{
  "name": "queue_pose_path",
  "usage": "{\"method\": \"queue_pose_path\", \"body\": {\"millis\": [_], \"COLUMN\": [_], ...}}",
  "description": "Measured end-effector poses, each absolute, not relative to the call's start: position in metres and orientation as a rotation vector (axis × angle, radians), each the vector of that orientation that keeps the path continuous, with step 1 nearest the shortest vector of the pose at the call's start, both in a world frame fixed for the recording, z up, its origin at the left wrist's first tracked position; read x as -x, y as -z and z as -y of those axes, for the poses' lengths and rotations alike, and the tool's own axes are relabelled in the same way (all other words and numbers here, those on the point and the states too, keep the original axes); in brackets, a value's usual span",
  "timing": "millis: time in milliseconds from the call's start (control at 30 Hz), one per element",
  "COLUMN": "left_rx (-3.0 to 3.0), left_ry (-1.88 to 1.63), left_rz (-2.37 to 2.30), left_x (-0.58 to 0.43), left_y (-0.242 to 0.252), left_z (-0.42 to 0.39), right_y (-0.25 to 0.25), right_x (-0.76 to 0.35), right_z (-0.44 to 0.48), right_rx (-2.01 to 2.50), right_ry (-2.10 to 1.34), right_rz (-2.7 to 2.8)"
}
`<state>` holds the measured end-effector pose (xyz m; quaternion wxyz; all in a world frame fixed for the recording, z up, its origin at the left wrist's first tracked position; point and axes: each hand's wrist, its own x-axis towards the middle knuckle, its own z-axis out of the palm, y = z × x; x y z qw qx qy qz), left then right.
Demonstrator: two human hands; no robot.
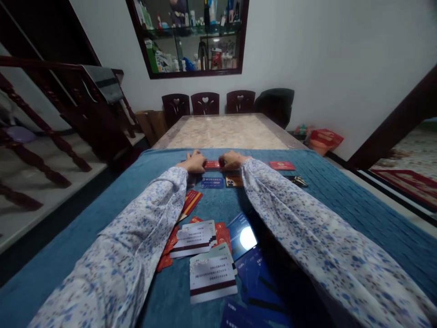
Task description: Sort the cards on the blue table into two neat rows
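Both arms, in flowered sleeves, reach far out over a blue cloth (341,200) on the table. My left hand (194,162) and my right hand (232,160) meet on a red card (213,164), fingers curled on its two ends. Just in front of the hands lie a blue card (211,182) and an orange card (234,181). Another red card (282,165) and a dark card (297,181) lie to the right. A loose heap of red, white and blue cards (211,255) sits close to me between my arms.
Beyond the cloth the bare marble tabletop (227,132) runs to several dark chairs (205,103) at the wall. A dark stair railing (68,105) stands left. A glass cabinet of bottles (191,36) hangs above. Red bags (324,139) lie on the floor right.
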<state>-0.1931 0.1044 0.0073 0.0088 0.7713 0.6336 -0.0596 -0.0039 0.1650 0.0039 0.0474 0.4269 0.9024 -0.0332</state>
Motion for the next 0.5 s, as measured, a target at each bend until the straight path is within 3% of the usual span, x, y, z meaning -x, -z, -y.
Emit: {"method": "queue_pose_path", "body": {"millis": [500], "left_rx": [-2.551], "left_ry": [-0.050], "left_rz": [-1.988], "left_x": [0.206], "left_y": [-0.003], "left_z": [-0.074], "right_y": [-0.002], "right_x": [-0.008], "right_z": [-0.153], "right_rx": [-1.302], "right_ry": [0.016], "right_rz": [-2.875]}}
